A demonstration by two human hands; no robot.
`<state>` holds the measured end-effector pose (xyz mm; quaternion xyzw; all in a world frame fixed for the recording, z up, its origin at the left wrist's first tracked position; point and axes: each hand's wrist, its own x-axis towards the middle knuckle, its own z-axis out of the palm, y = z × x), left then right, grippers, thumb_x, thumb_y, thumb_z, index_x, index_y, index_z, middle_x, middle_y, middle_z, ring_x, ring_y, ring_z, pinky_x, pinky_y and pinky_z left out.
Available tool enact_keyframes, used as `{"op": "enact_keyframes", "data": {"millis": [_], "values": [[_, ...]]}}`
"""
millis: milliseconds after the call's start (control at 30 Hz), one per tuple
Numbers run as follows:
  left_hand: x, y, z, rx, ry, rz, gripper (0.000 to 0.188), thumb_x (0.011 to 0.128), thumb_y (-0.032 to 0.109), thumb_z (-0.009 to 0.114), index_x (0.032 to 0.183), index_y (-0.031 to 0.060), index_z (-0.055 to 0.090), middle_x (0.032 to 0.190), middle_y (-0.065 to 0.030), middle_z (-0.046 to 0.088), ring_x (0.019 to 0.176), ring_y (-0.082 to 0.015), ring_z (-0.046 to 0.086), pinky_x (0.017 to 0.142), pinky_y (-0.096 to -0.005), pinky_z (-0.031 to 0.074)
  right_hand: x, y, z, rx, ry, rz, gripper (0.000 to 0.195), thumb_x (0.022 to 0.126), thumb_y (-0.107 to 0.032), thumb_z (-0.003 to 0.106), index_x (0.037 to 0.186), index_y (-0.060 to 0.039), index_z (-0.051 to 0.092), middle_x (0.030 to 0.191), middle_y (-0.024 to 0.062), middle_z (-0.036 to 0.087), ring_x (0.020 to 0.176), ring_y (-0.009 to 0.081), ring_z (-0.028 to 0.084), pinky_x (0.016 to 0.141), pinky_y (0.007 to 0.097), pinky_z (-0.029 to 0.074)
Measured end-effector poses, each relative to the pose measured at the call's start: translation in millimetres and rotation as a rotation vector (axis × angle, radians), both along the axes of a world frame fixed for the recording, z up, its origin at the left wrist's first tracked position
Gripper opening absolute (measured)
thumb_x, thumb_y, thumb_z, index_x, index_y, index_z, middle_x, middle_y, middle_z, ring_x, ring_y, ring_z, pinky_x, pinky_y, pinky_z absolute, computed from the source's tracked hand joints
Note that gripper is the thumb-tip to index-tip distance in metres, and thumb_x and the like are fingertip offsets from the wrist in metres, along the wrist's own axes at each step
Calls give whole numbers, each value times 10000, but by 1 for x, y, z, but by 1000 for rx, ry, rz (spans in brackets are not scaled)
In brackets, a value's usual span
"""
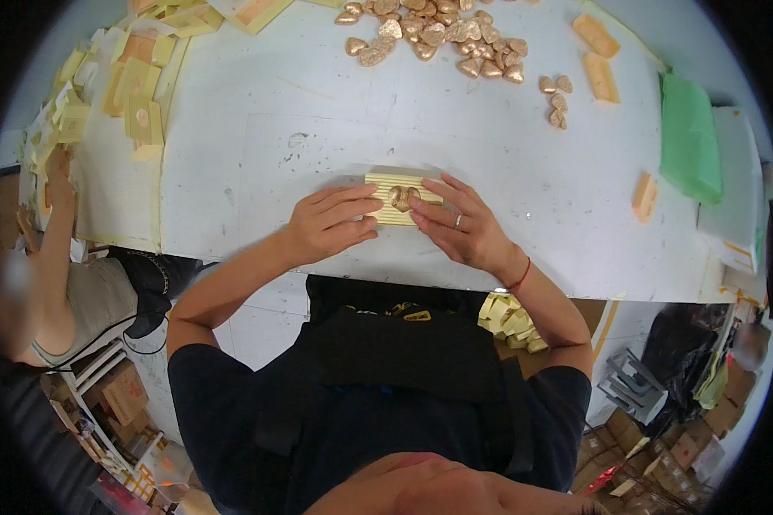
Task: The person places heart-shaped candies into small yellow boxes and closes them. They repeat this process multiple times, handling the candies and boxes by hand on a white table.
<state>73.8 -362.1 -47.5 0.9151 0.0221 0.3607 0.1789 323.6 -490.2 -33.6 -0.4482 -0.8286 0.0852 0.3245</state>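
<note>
On the white table before me lies a small ridged pale-yellow piece (394,220), perhaps corrugated card. Two gold foil-covered hearts (397,198) sit side by side at its middle, with faint lettering over them. My left hand (335,219) holds the piece's left end, fingertips resting on the ridges. At the right end, my right hand (465,225) holds it from above, and a fingertip touches the right-hand heart. A ring and a red wrist cord are on this hand. The fingers hide both ends of the piece, and its underside is out of sight.
Gold hearts (431,32) are heaped at the far side, with a few (558,103) apart. Orange trays (602,78) and a green bag (690,138) lie right. Yellow boxes (143,119) crowd the left, near another person's arm (61,193). More yellow boxes (512,322) sit below the table edge.
</note>
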Motion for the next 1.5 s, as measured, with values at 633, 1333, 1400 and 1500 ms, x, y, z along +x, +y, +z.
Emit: {"op": "enact_keyframes", "data": {"millis": [633, 1333, 1400, 1500], "values": [[25, 6, 19, -519, 489, 26, 562, 743, 285, 825, 1207, 77, 585, 1236, -123, 613, 1064, -373, 582, 946, -441, 438, -39, 19, 24, -151, -16, -234, 809, 718, -255, 826, 1413, -56, 463, 1346, 164, 557, 1255, 302, 525, 1019, 487, 434], [-197, 149, 3, -42, -177, 1100, 802, 774, 164, 767, 1460, 9, 381, 1528, -227, 353, 1419, -383, 316, 1184, -454, 221, 69, -122, 57, -894, 517, -348, 534, 722, -152, 876, 1157, -50, 582, 1022, 28, 633, 982, 136, 602, 881, 305, 491], [-268, 188, -13, 100, 37, 1186, 602, 794, 158, 745, 1340, 42, 518, 1431, -207, 479, 1365, -396, 385, 1136, -451, 291, 112, -170, 68, -1282, 498, -389, 646, 703, -210, 884, 1261, -61, 595, 1157, 83, 656, 1074, 184, 611, 951, 340, 465], [-237, 177, 11, -113, 261, 1241, 303, 834, 170, 721, 1116, 75, 659, 1182, -161, 648, 1170, -363, 554, 987, -417, 430, 125, -175, 82, -986, 409, -517, 602, 738, -180, 839, 1280, -59, 606, 1237, 95, 656, 1116, 224, 615, 979, 363, 453]]}}
